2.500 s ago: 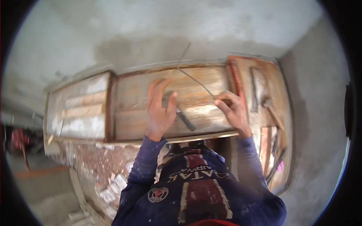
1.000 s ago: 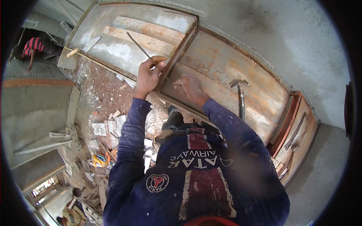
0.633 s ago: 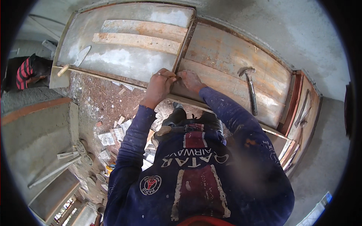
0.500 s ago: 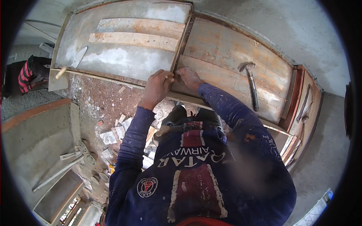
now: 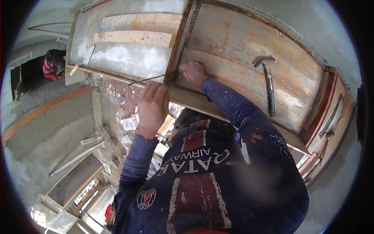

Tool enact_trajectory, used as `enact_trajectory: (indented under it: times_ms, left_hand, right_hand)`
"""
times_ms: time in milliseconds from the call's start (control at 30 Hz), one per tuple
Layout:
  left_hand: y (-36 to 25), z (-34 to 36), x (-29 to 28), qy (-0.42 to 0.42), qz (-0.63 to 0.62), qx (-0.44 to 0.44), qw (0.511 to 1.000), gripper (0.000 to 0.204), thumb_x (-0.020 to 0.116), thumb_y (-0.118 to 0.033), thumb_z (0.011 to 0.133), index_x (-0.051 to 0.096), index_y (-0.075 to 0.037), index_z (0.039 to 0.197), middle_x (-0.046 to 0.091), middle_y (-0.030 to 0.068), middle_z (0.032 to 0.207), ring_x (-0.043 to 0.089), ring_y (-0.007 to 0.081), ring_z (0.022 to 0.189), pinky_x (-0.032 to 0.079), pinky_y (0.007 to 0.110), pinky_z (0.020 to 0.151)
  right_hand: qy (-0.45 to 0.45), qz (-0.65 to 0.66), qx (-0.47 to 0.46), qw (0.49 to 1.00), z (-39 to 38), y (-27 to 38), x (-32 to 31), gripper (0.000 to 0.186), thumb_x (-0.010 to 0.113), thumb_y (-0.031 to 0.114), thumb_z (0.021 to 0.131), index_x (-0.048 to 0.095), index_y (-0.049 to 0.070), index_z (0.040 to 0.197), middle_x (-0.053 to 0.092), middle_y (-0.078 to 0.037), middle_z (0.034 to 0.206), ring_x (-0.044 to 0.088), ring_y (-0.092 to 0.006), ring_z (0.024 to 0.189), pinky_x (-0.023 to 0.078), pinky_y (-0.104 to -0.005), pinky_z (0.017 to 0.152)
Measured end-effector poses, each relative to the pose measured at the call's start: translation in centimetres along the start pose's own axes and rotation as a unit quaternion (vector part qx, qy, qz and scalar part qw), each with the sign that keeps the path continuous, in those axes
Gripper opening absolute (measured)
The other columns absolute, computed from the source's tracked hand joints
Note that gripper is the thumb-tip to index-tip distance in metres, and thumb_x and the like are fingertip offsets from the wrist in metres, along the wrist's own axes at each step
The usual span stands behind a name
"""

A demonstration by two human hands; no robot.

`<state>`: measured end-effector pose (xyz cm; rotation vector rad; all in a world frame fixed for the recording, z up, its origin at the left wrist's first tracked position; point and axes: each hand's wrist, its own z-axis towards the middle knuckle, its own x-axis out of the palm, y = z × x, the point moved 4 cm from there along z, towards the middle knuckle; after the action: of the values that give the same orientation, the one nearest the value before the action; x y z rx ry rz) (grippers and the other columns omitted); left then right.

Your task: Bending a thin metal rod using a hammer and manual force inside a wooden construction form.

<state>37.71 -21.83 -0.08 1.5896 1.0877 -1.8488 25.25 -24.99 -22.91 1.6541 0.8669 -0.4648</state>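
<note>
Left hand [image 5: 153, 108] and right hand [image 5: 191, 73] apart; I can't tell either grip. Wire [image 5: 149, 79] lies just beyond left fingers, near divider [image 5: 180, 43]; if hold is loose, it could spring free.

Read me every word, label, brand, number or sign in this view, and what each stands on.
Shirt, front: two rows of large pale lettering, legible, but I don't copy brand wording.
Round badge on the shirt: small lettering around an emblem, hard to read.
Right sleeve: small pale marks, too small to read.
Hammer, trowel, thin rod: no text that I can make out.
</note>
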Motion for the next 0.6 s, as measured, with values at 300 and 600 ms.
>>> enact_trajectory:
  times_ms: [300,600]
  left_hand:
    - [3.6,5.8,4.1,0.221,0.260,-0.063,0.938,0.022,0.051,-0.016,0.091,0.070,-0.004,0.088,0.067,0.0146,0.098,0.071,0.0318,0.091,0.054,0.045,0.084]
    - [2.3,5.8,4.4,0.208,0.314,-0.055,0.925,0.019,0.055,-0.010,0.089,0.072,-0.004,0.085,0.070,0.0144,0.094,0.073,0.0314,0.088,0.058,0.043,0.079]
  right_hand:
    - [-0.027,0.047,-0.118,0.992,0.4,-2.7,0.2,0.022,0.071,0.023,0.085,0.073,0.008,0.102,0.071,-0.019,0.100,0.069,-0.0372,0.100,0.054,-0.0481,0.087]
    - [0.035,0.024,-0.088,0.995,-1.7,-3.0,-1.2,0.022,0.065,0.022,0.089,0.073,0.008,0.104,0.071,-0.019,0.102,0.068,-0.0387,0.099,0.053,-0.0487,0.087]
